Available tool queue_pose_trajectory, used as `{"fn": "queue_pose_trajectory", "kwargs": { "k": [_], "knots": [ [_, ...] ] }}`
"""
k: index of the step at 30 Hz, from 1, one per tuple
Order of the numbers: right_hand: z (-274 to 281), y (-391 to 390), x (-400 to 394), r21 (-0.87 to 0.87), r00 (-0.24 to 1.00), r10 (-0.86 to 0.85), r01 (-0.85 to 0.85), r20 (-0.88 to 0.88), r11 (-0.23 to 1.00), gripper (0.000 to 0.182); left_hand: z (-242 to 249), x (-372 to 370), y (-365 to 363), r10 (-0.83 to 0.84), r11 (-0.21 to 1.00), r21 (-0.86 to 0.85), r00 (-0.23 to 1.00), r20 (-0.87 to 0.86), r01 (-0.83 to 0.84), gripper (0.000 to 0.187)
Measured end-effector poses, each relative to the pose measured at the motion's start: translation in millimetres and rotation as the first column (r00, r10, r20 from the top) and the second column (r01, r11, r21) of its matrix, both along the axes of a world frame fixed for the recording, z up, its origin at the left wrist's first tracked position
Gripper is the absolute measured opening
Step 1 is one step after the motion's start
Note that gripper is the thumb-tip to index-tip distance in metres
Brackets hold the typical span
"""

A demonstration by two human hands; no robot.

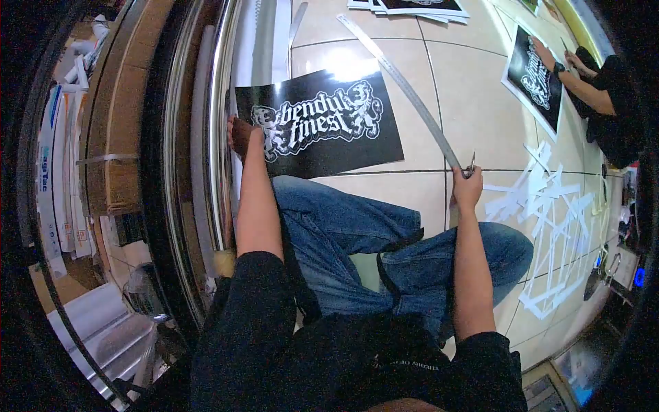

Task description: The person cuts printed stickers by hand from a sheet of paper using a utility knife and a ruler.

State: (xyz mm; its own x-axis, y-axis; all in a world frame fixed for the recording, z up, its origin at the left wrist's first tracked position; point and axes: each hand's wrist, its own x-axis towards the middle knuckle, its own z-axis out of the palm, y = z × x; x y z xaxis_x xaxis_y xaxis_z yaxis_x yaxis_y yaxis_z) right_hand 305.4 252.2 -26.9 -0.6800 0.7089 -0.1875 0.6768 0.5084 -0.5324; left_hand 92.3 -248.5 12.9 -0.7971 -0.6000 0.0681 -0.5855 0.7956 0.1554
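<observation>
Black print (322,151) on floor: "bendul finest" in white blackletter, last letter of the first word unclear. Second print (546,103), far right, has matching lettering, "finest" readable, upper word partly covered. Long box (49,199) at left reads "MagiTac" sideways; shirt (439,384) shows "THEORY OF", rest too small.

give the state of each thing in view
Poster, printed side up
Ruler, flat on floor
Right hand, fingers closed on scissors
Scissors, held, blade opening unclear
Left hand, at poster's left edge, grip unclear
Strips, loose, heaped
Far poster, face up, under co-worker's hand
</observation>
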Motion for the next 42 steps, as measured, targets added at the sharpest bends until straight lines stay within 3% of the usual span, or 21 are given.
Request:
{"fn": "queue_pose_trajectory", "kwargs": {
  "k": [3,4,5,8,11,15,16,17,19,20,22,25,26,28,30,32,33,35,37,39,42],
  "knots": [
    [3,-28,2,0.173,0.993,0.003,0.018,-0.120,0.985,0.048,-7,2,-10,-0.228,0.953,0.157,0.954,-0.196,0.260,0.047],
    [-4,-35,2,0.226,0.977,0.080,-0.034,-0.196,0.974,0.046,42,21,22,-0.319,0.921,0.129,0.901,-0.295,0.368,0.031],
    [-2,-42,-1,0.223,0.976,0.059,-0.011,-0.210,0.975,0.046,50,25,32,-0.483,0.850,-0.011,0.771,-0.416,0.526,0.030],
    [8,-72,-3,0.067,0.914,0.204,-0.192,-0.352,0.979,0.055,124,58,80,-0.583,0.754,-0.040,0.640,-0.501,0.655,0.030],
    [19,-68,-19,0.174,0.810,0.337,-0.288,-0.480,0.942,0.069,198,85,107,-0.727,0.441,0.069,0.401,-0.558,0.895,0.024],
    [80,-18,-26,-0.325,0.795,-0.019,-0.226,-0.606,0.918,0.077,288,97,131,-0.668,0.372,0.231,0.432,-0.606,0.899,0.026],
    [58,5,-36,-0.324,0.605,-0.050,-0.353,-0.795,0.877,0.075,298,92,132,-0.589,0.311,0.306,0.435,-0.681,0.900,0.027],
    [113,6,-22,-0.592,0.752,-0.169,-0.337,-0.637,0.732,0.068,304,84,134,-0.500,0.239,0.370,0.440,-0.746,0.898,0.027],
    [129,53,-12,-0.733,0.813,-0.137,-0.419,-0.565,0.536,0.052,309,69,144,-0.415,0.185,0.416,0.454,-0.788,0.890,0.028],
    [133,65,-7,-0.701,0.743,-0.183,-0.478,-0.644,0.530,0.044,309,61,149,-0.401,0.179,0.452,0.484,-0.778,0.874,0.029],
    [167,78,4,-0.615,0.611,-0.211,-0.587,-0.763,0.526,0.026,300,44,165,-0.336,0.119,0.546,0.552,-0.763,0.829,0.036],
    [160,137,12,-0.736,0.835,-0.145,-0.370,-0.531,0.566,0.028,272,13,207,-0.326,0.198,0.676,0.698,-0.638,0.710,0.045],
    [152,153,10,-0.725,0.819,-0.174,-0.359,-0.546,0.588,0.029,248,-12,224,-0.295,0.107,0.686,0.682,-0.669,0.720,0.053],
    [163,146,-5,-0.677,0.724,-0.280,-0.335,-0.630,0.656,0.032,208,-60,256,-0.371,0.210,0.703,0.721,-0.586,0.679,0.056],
    [117,200,-9,-0.667,0.788,-0.294,-0.188,-0.541,0.721,0.038,160,-106,294,-0.320,0.106,0.764,0.749,-0.580,0.637,0.051],
    [91,227,-13,-0.666,0.821,-0.372,-0.013,-0.433,0.746,0.041,115,-143,316,-0.417,0.244,0.803,0.807,-0.419,0.543,0.047],
    [80,238,-11,-0.675,0.808,-0.430,0.054,-0.403,0.736,0.043,88,-165,327,-0.478,0.336,0.778,0.808,-0.345,0.531,0.044],
    [51,260,-5,-0.663,0.800,-0.488,0.157,-0.350,0.732,0.045,55,-195,341,-0.694,0.545,0.406,0.666,-0.273,0.734,0.043],
    [4,288,13,-0.612,0.769,-0.500,0.182,-0.400,0.770,0.046,24,-226,355,-0.748,0.552,0.298,0.621,-0.234,0.778,0.044],
    [-19,310,28,-0.222,0.893,-0.318,0.255,-0.320,0.941,0.037,-2,-255,364,-0.782,0.555,0.151,0.575,-0.241,0.818,0.045],
    [-40,328,49,-0.114,0.916,-0.357,0.341,-0.182,0.933,0.032,-24,-286,380,-0.863,0.489,-0.040,0.477,-0.165,0.871,0.065]
  ]
}}
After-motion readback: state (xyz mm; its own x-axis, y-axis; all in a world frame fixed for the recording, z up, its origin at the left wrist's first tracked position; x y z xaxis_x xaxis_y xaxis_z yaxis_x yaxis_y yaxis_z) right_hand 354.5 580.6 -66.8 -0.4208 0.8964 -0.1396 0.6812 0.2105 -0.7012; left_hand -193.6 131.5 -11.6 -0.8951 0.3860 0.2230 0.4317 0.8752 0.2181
